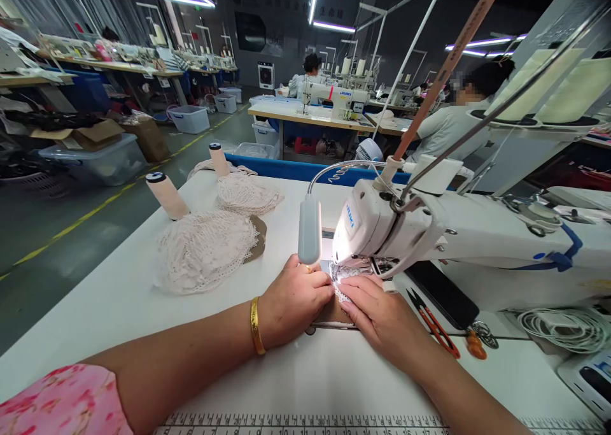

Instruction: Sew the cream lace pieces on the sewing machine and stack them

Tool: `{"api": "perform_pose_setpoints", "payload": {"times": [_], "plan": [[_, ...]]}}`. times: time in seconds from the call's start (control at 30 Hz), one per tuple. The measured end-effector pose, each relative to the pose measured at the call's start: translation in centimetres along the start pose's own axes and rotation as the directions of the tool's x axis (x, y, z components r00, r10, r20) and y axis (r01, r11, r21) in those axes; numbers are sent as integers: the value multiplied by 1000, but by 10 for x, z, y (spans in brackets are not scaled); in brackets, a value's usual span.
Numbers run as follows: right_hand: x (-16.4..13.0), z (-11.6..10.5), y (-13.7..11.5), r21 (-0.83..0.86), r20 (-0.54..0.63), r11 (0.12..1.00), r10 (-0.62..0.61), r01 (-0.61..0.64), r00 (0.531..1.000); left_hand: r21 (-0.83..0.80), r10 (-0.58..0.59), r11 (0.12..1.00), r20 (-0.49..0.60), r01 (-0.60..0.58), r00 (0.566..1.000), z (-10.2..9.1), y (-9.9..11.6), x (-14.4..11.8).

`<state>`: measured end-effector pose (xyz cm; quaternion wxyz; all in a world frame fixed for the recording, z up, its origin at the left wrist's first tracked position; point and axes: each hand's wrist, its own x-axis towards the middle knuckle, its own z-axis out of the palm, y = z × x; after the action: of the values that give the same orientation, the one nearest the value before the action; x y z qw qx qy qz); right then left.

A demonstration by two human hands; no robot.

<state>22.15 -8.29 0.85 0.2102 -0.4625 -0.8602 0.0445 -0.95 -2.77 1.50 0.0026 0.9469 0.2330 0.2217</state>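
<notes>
A white lace piece (342, 290) lies under the needle area of a white sewing machine (363, 221), brightly lit. Curled closed at the left edge of the lace, my left hand (296, 300) has its fingertips against it; the tips are partly hidden. From the other side, my right hand (384, 309) lies with fingers stretched flat on the lace, close to the presser foot. A small grey lamp (310, 231) on a bent metal neck hangs just above my left hand. A brown surface shows between the hands.
On the left stand lace piles (205, 250) and two thread cones (167, 195). Right of the machine lie red-handled thread snips (436, 330), a black phone (443, 295) and a coiled white cable (563, 328). A measuring tape (305, 424) runs along the front edge. Other people sit behind.
</notes>
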Motion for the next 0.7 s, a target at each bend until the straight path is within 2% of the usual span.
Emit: {"api": "perform_pose_setpoints", "payload": {"times": [0.57, 0.7], "plan": [[1, 8, 7, -75, -4, 993, 89, -89, 996, -3, -54, 999, -11, 54, 998, 4, -6, 6], [1, 9, 8, -88, -15, 991, 99, -100, 995, -53, -85, 995, 6, 85, 996, 2, -7, 8]]}}
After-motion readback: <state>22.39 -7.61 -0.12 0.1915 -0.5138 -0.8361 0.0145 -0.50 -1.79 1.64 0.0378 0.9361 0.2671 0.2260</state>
